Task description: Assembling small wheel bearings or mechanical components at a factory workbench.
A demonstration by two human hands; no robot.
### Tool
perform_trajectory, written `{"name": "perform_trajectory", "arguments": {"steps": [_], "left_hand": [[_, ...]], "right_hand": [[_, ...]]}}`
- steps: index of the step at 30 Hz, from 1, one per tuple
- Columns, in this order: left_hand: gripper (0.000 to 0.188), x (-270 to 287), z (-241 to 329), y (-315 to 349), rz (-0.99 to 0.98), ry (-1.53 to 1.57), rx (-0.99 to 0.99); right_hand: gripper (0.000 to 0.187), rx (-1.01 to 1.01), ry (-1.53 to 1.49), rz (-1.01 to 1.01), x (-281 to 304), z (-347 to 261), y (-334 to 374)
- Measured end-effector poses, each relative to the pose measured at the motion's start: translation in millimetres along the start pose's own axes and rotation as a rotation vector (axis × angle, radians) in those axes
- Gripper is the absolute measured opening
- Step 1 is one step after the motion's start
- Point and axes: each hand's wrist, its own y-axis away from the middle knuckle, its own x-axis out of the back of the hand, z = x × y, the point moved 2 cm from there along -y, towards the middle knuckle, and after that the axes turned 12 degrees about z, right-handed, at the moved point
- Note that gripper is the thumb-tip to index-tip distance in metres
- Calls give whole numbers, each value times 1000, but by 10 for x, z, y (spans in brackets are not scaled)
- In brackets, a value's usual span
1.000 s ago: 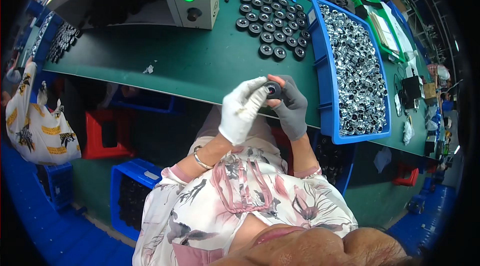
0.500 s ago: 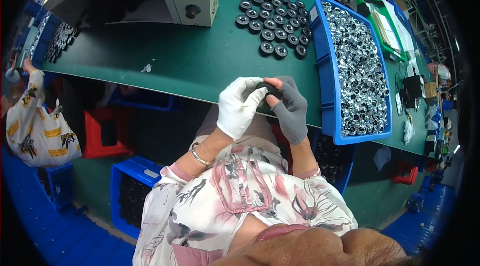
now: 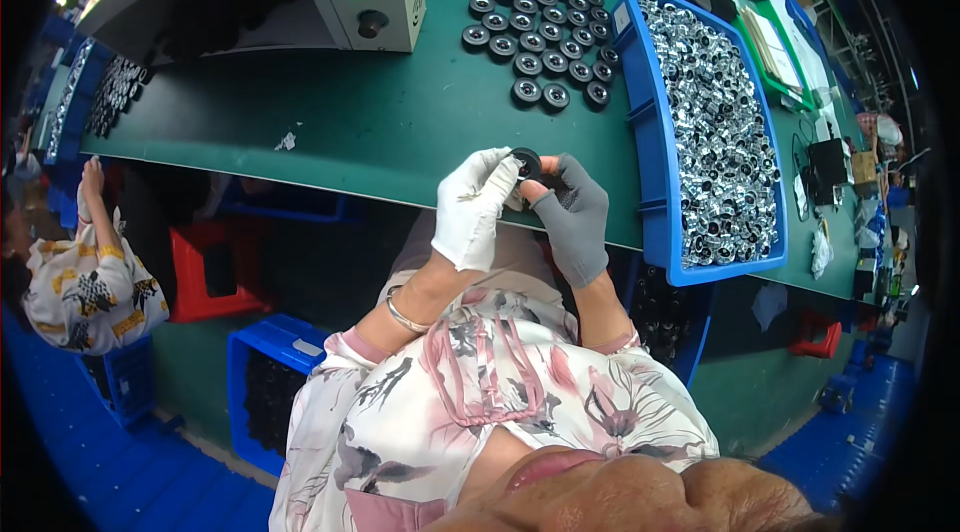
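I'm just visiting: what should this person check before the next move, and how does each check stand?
1. Left hand has the black wheel: ok, pinched between white-gloved fingers.
2. Right hand grips it too: cannot tell; its fingers are at the wheel's edge, contact partly hidden.
3. Right fingertips covered: not ok; the gray glove leaves some bare.
4. Blue bin of shiny metal parts nearby: ok, to the right on the green bench.
5. Wheel's underside sound: cannot tell, out of sight.
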Motion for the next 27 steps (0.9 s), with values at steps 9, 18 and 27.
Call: {"name": "perform_trajectory", "arguments": {"steps": [9,18,27], "left_hand": [[26,-66,136,-26,-52,-355,-460],[29,-18,87,-43,-170,112,86],[24,-80,45,-33,-55,-11,-23]], "right_hand": [[17,70,11,21,6,-176,21],[17,39,-82,-58,105,23,-37],[21,-66,-26,51,100,-84,-89]]}}
